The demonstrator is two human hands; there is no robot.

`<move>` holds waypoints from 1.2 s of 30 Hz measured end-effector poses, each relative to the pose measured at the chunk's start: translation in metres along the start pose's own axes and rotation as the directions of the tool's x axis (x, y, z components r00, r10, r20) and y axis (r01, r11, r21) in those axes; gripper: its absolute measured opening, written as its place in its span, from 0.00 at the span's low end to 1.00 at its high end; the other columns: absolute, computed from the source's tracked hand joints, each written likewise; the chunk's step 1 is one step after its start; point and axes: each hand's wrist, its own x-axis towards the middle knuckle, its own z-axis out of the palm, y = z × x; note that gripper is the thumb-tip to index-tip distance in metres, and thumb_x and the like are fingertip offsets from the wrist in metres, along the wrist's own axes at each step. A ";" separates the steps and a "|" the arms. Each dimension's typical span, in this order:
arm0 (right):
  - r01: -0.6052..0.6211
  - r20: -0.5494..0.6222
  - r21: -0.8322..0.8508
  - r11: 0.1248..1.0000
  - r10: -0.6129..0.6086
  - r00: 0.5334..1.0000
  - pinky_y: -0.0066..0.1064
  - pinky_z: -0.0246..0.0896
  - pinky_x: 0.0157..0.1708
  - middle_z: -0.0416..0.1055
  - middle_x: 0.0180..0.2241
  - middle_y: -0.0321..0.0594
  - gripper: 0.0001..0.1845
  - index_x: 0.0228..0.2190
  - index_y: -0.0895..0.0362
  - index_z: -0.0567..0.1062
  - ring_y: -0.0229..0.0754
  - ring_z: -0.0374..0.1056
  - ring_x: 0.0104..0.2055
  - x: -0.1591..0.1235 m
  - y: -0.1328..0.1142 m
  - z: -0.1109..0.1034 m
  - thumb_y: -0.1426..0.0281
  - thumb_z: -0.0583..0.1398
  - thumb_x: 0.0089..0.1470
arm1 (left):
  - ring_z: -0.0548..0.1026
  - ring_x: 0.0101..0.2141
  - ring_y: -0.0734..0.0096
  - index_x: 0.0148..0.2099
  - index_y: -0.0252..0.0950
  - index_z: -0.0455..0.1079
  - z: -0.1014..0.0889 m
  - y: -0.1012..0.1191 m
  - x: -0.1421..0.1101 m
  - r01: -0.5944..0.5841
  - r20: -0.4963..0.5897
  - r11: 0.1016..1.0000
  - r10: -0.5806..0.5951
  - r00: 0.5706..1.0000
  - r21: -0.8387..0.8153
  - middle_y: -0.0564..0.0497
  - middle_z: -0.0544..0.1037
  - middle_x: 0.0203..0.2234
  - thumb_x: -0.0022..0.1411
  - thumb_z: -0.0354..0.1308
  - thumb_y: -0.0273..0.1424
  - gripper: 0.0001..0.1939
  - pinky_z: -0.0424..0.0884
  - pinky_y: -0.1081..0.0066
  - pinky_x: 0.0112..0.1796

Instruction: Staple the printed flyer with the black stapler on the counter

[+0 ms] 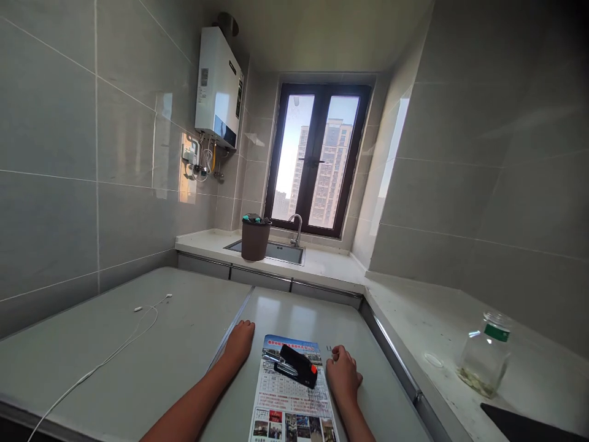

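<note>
A black stapler (297,366) with a metal arm and an orange-red patch lies at a slant on a printed leaflet (288,401). My left hand (240,341) rests on the table to the left of the leaflet, its fingers curled into a loose fist. Just off the leaflet's right edge is my right hand (343,372), also resting on the table with curled fingers. Nothing shows in either hand, and both are apart from the stapler. Close to the right fingertips lie small thin pieces that look like staples (328,348).
A white cable (108,360) trails over the left of the table (184,319). On the right counter stands a glass jar (486,359) beside a clear ring-shaped lid (433,360). At the back, a brown bin (255,239) stands by the sink (285,253) and faucet (298,228).
</note>
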 end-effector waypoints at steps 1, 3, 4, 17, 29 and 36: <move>0.009 -0.012 0.006 1.000 -0.009 1.000 0.41 0.59 0.39 0.75 0.39 0.44 0.09 0.34 0.52 0.71 0.54 0.69 0.45 -0.001 -0.003 -0.001 0.71 0.54 0.50 | 0.75 0.44 0.54 0.36 0.35 0.75 0.000 0.001 -0.008 0.000 -0.017 1.000 0.000 1.000 -0.011 0.40 0.79 0.38 0.65 0.47 0.22 0.14 0.65 0.61 0.47; 0.089 -0.066 0.061 0.994 -0.085 0.994 0.42 0.59 0.42 0.74 0.38 0.45 0.07 0.33 0.53 0.71 0.52 0.68 0.46 -0.002 -0.012 -0.006 0.70 0.53 0.53 | 0.76 0.44 0.56 0.40 0.35 0.75 -0.001 0.007 -0.025 -0.003 -0.063 0.999 0.000 0.998 -0.044 0.41 0.80 0.39 0.69 0.45 0.26 0.15 0.67 0.63 0.46; 0.162 -0.094 0.114 0.980 -0.152 0.984 0.42 0.60 0.43 0.74 0.38 0.45 0.07 0.32 0.53 0.71 0.52 0.67 0.45 -0.004 -0.019 -0.009 0.69 0.52 0.55 | 0.77 0.44 0.57 0.45 0.35 0.74 -0.001 0.010 -0.032 -0.009 -0.085 0.997 0.003 0.996 -0.071 0.42 0.80 0.40 0.70 0.44 0.28 0.16 0.68 0.64 0.45; 0.320 0.263 0.524 0.789 -0.508 0.820 0.39 0.67 0.50 0.76 0.48 0.41 0.21 0.50 0.50 0.76 0.50 0.72 0.50 -0.039 -0.065 -0.027 0.66 0.64 0.52 | 0.79 0.38 0.60 0.44 0.39 0.79 -0.006 0.028 -0.058 -0.128 -0.070 0.829 0.107 0.992 -0.544 0.47 0.84 0.38 0.61 0.59 0.35 0.12 0.73 0.65 0.45; 0.387 0.153 0.603 0.697 -0.578 0.802 0.40 0.66 0.54 0.76 0.46 0.41 0.17 0.48 0.49 0.77 0.49 0.71 0.50 -0.044 -0.065 -0.038 0.70 0.62 0.55 | 0.77 0.47 0.59 0.42 0.40 0.78 -0.009 0.031 -0.060 -0.234 -0.060 0.800 0.242 0.968 -0.552 0.47 0.82 0.43 0.58 0.59 0.25 0.11 0.70 0.65 0.51; 0.392 0.136 0.620 0.680 -0.585 0.800 0.42 0.67 0.53 0.76 0.46 0.42 0.16 0.48 0.49 0.77 0.50 0.71 0.50 -0.045 -0.066 -0.036 0.69 0.62 0.56 | 0.78 0.44 0.58 0.41 0.39 0.79 -0.008 0.032 -0.062 -0.213 -0.027 0.781 0.244 0.969 -0.587 0.46 0.82 0.40 0.57 0.62 0.27 0.09 0.70 0.64 0.49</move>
